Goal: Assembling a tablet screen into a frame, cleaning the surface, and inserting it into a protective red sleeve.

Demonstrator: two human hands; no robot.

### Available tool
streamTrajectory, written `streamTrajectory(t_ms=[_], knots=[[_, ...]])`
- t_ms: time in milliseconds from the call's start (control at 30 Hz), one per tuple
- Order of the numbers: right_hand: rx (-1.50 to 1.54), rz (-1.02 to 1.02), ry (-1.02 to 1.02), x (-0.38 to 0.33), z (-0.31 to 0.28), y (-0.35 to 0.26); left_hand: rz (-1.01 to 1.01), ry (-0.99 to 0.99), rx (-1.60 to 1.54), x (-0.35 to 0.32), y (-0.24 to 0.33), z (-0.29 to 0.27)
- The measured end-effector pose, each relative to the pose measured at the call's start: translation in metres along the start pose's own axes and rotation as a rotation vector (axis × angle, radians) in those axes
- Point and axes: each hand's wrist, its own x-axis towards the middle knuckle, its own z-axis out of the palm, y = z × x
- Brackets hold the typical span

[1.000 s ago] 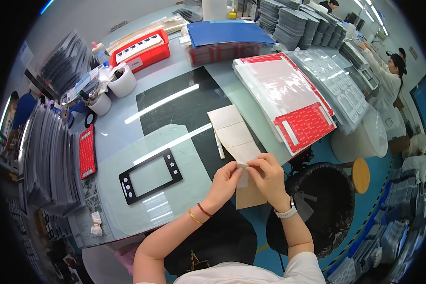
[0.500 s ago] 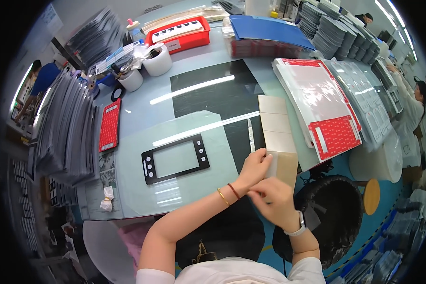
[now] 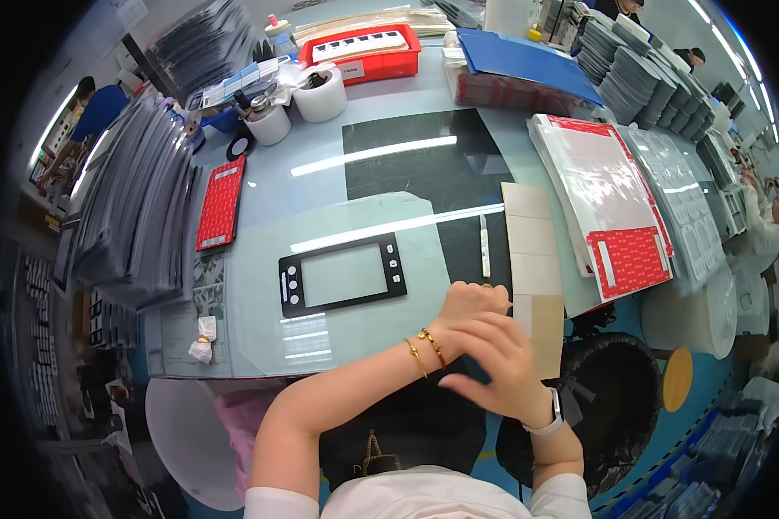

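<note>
Head view, left hand: my left hand [image 3: 472, 304] is curled at the near end of a slim white stick-like tool [image 3: 485, 246]; I cannot tell whether it grips it.
Right hand: my right hand [image 3: 498, 362] is open, thumb spread, crossing the left wrist, nothing visible in it.
Strip: the long beige creased card-like strip [image 3: 532, 232] lies flat just right of the tool.
Frame: the black rectangular panel frame [image 3: 394, 270] lies on the pale-green translucent sheet [image 3: 253, 298], untouched.
Progress: I judge strip and frame laid out, not joined; what is left, I cannot tell.
</note>
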Motion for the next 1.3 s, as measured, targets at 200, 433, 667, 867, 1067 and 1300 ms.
streamTrajectory(t_ms=[200, 433, 667, 867, 1067, 1300], knots=[[0.030, -0.212, -0.388, 0.027, 0.033, 0.022, 0.037, -0.283, 0.215, -0.009, 0.008, 0.001], [0.057, -0.180, -0.384, 0.033, 0.005, 0.023, 0.028, -0.235, 0.200, -0.016, 0.002, -0.012], [0.006, -0.071, -0.401, 0.057, 0.003, 0.015, 0.029, -0.211, 0.175, -0.021, -0.001, -0.013], [-0.012, 0.143, -0.841, 0.090, 0.011, 0.024, 0.043, -0.184, 0.158, -0.025, 0.001, -0.016], [0.058, 0.261, -1.076, 0.109, -0.001, 0.012, 0.038, -0.169, 0.150, -0.032, -0.003, -0.019], [-0.022, 0.112, -0.756, 0.080, -0.011, -0.003, 0.053, -0.145, 0.116, -0.034, -0.002, -0.017]])
